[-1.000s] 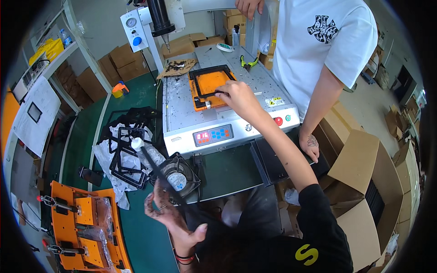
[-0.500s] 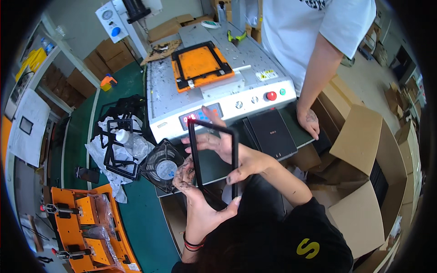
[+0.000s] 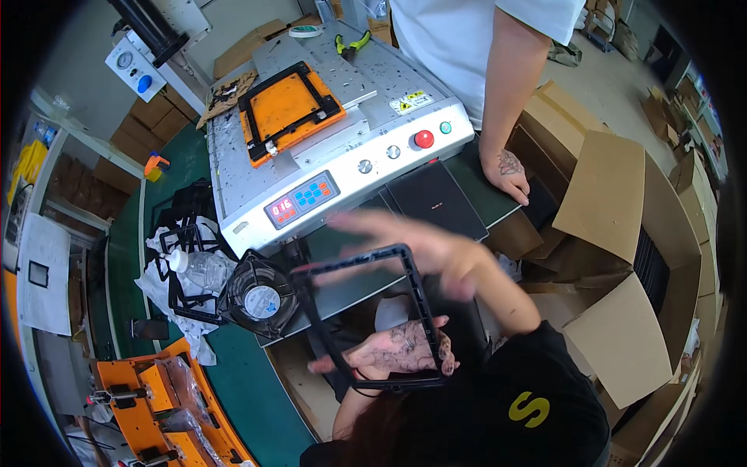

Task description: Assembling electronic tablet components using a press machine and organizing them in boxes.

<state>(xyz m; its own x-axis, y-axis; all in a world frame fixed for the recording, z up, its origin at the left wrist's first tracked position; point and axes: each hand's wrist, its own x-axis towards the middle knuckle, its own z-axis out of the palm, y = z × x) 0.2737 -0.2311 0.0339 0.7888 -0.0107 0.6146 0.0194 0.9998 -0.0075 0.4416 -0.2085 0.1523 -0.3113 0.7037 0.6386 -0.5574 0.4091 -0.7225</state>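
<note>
a black rectangular plastic frame (image 3: 366, 315) is held up in the air in front of the person, above the near edge of the green table (image 3: 233, 389) and just below the grey machine (image 3: 327, 148). the frame is tilted, its top edge nearer the machine and its lower edge close to the person's chest.

the left hand (image 3: 397, 350) is at the lower part of the frame, palm up behind it, fingers (image 3: 331, 364) spread out and the thumb hooked at the lower right corner, so the frame rests on it and is gripped there. the right hand (image 3: 412, 241) is blurred; it lies along the top edge of the frame with fingers stretched out flat and open, and whether it truly grips the frame cannot be told.

just left of the frame a small round black fan (image 3: 261, 296) sits on the table, and beside it a clear plastic bottle (image 3: 198, 268) lies on white wrapping among more black frames (image 3: 183, 233). on top of the machine an orange plate (image 3: 288, 109) carries another black frame. a red button (image 3: 423, 138) sits on the machine's front. an orange jig (image 3: 148, 397) stands at the lower left.

another person in a white shirt stands at the right of the machine, one hand (image 3: 510, 175) resting on the table edge. open cardboard boxes (image 3: 622, 233) stand to the right.
</note>
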